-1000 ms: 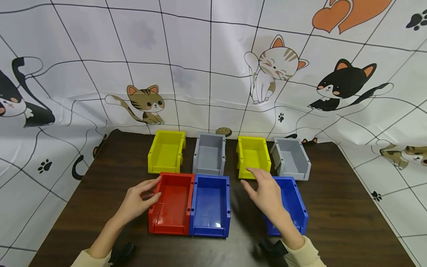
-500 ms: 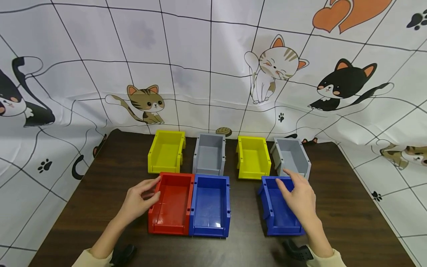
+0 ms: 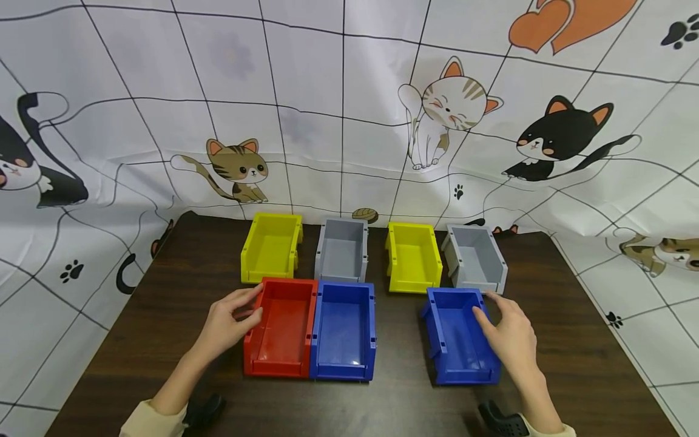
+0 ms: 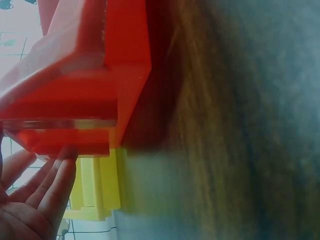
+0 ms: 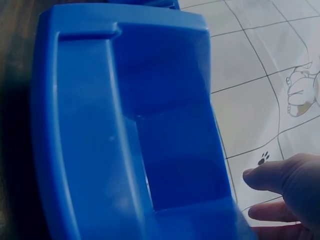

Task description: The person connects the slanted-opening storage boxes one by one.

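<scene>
My left hand (image 3: pixel 226 325) is at the left side of a red bin (image 3: pixel 285 328), thumb at its rim and fingers along the outer wall; in the left wrist view the fingertips (image 4: pixel 67 152) reach under the side of the bin. A blue bin (image 3: pixel 343 331) stands flush against the red bin's right side. My right hand (image 3: pixel 510 334) is at the right edge of another blue bin (image 3: pixel 461 340), thumb and fingers spread. The right wrist view shows the thumb (image 5: pixel 265 177) apart from this bin's wall (image 5: pixel 85 125).
Behind stand a yellow bin (image 3: pixel 271 249), a grey bin (image 3: pixel 341 250), a second yellow bin (image 3: pixel 414 258) and a second grey bin (image 3: pixel 475 258). They rest on a dark wooden table (image 3: pixel 398 400) before a cat-print cloth (image 3: pixel 311 139).
My right hand has moved right, from over the gap beside the right blue bin to that bin's right edge. The red bin and adjoining blue bin have shifted slightly away together.
</scene>
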Demonstrator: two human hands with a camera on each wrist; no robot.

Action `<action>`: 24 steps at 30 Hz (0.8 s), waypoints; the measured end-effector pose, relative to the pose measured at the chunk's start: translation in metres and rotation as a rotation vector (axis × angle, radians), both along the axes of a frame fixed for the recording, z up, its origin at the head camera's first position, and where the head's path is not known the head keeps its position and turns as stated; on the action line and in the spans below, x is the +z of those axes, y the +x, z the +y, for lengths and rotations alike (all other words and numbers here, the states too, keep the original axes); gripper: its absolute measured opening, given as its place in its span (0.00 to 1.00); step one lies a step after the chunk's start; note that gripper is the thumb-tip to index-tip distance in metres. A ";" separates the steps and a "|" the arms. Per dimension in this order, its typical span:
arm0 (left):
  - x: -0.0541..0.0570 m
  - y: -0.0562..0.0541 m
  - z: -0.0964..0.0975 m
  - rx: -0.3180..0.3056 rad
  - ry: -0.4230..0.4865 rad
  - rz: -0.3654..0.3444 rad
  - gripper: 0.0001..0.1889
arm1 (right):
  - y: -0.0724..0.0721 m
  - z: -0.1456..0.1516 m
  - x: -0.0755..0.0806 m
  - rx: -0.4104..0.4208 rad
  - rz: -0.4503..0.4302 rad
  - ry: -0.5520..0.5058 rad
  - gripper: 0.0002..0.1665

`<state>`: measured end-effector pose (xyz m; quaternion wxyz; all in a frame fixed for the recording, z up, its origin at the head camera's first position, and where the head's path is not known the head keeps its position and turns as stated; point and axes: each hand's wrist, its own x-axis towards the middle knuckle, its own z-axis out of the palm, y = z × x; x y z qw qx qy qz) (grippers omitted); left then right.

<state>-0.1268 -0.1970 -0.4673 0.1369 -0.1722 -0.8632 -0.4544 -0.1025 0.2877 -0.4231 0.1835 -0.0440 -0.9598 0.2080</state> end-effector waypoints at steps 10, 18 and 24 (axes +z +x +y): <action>0.001 -0.002 0.001 -0.010 0.014 0.003 0.24 | 0.000 0.007 -0.009 -0.008 -0.091 -0.073 0.22; 0.000 -0.003 0.000 -0.017 0.020 0.013 0.24 | -0.002 0.008 -0.012 -0.007 -0.086 -0.132 0.18; 0.002 -0.002 0.001 -0.011 0.012 0.013 0.24 | -0.005 0.010 -0.009 0.001 -0.089 -0.189 0.14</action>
